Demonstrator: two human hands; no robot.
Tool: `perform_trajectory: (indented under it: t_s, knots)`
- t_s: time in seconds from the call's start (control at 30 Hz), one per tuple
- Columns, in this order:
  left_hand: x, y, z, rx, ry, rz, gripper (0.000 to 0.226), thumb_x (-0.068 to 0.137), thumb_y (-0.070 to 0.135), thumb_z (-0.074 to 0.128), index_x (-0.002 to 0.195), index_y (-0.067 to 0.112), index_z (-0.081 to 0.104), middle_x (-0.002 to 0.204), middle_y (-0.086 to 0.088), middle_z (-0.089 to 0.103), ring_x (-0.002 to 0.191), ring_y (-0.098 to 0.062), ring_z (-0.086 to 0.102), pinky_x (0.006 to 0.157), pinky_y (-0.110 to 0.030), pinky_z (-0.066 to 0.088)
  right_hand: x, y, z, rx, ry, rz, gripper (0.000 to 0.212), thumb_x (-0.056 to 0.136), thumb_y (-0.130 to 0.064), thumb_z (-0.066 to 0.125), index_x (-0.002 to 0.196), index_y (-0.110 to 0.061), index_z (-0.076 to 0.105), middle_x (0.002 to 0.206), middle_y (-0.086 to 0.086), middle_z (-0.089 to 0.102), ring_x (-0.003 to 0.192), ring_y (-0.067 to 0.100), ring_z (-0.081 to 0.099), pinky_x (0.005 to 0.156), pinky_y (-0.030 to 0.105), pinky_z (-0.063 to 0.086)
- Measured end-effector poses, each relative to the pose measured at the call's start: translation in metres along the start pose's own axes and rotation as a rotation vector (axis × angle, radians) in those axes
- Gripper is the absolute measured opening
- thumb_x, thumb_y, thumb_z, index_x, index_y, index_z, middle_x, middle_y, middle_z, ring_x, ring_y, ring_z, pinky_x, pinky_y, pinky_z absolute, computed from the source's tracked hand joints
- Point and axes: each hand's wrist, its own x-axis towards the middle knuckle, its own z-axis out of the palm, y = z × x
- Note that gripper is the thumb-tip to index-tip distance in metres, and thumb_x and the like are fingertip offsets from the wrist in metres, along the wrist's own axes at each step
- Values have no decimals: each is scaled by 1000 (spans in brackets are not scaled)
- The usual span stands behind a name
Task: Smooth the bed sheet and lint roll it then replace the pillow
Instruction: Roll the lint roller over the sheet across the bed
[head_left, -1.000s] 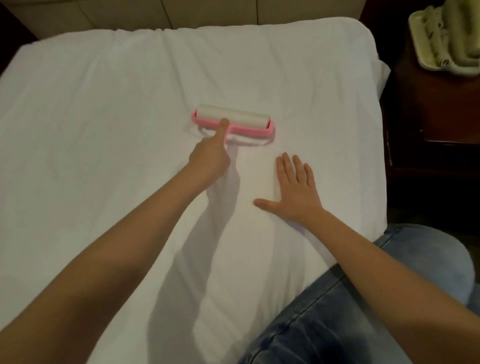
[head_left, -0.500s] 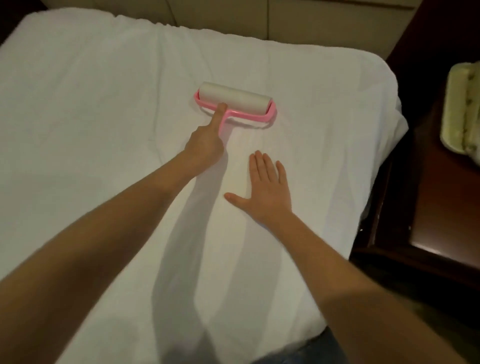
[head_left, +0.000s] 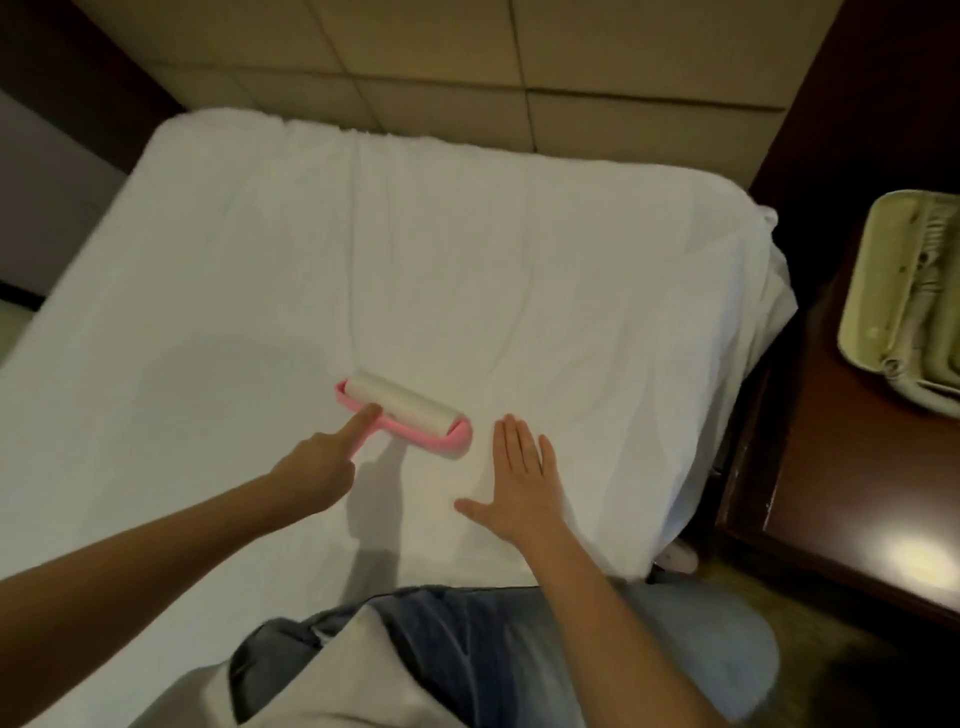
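White bed sheet (head_left: 467, 249) covers the bed and reaches the far edge under tan wall panels (head_left: 519, 67). Shallow creases run across its middle. At the far right corner the cloth bunches and hangs over the right edge.

Pink lint roller (head_left: 415, 413) lies on the sheet in the near half, about midway between the left and right edges. Its white roll touches the sheet and is angled, left end farther away, right end nearer.

Left hand (head_left: 317, 473) grips the roller's pink handle with its fingers curled round it. The index finger (head_left: 363, 420) is straight along the handle, tip on the pink frame just behind the roll. Most of the handle is hidden under the hand.

Right hand (head_left: 522, 483) lies flat, palm down, on the sheet just right of the roller's right end, close but not touching. Its four fingers are straight and pressed together, pointing toward the far edge, with the thumb stuck out to the left. It holds nothing. Both hands are close to the near edge.

The person's jeans (head_left: 493, 654) show at the near edge. A dark wooden nightstand (head_left: 831, 493) stands beside the bed's right edge, with a cream tray (head_left: 872, 270) on its far part. The tray's contents are too blurred to name. There is a bright glare spot on the nightstand's near part.
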Motion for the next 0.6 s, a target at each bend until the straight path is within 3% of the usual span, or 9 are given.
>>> perform_trajectory:
  t_s: [0.07,0.17,0.2,0.3,0.4,0.47,0.53,0.6]
  knots:
    - [35,16,-15,-26,83,55,75,90,2,34,149,37,2,69,-5,48,55,-17,47,47,-25,35,15,-3,10,0,101,4,104,86,-73,34,137,-8,-28,153,8,-27,145,24,-16,107,38,-26]
    - [104,41,-42,-108,227,179,77,91,3,36,148,38,1,73,-11,53,54,-21,51,45,-26,36,40,-13,22,108,281,120,108,70,-81,33,144,-3,21,152,15,15,139,26,28,114,43,-5]
    - [125,51,-51,-130,266,219,77,91,3,36,149,37,0,78,-15,56,57,-25,55,47,-26,38,49,-17,27,127,311,131,107,69,-81,31,141,-2,32,149,14,28,135,24,35,114,45,2]
    - [159,58,-52,-161,324,303,75,92,5,36,149,37,-2,77,-14,55,59,-26,54,49,-28,38,61,-28,44,88,419,197,100,77,-77,32,139,0,42,144,11,44,131,24,44,113,45,5]
    - [116,17,-12,-160,314,317,82,90,3,40,147,37,-8,65,-9,48,61,-30,55,52,-30,35,62,-29,49,25,498,225,90,81,-71,31,135,-1,49,139,12,51,126,25,51,113,39,4]
    - [70,-33,20,-107,258,297,87,89,4,43,139,37,-20,63,-6,45,70,-33,58,57,-29,33,58,-32,47,23,465,252,87,87,-69,24,135,-1,49,139,12,51,127,26,51,112,38,4]
    - [31,-77,43,-45,188,231,88,91,10,43,129,36,-32,62,-1,42,71,-30,57,60,-28,34,55,-35,44,6,425,294,90,90,-71,9,142,-3,38,147,11,40,133,25,43,114,38,0]
    - [17,-98,51,-6,150,224,87,91,12,42,126,37,-34,64,0,44,69,-26,55,61,-27,35,53,-35,44,-84,384,289,102,77,-81,-11,148,-9,2,157,7,1,146,22,9,113,39,-14]
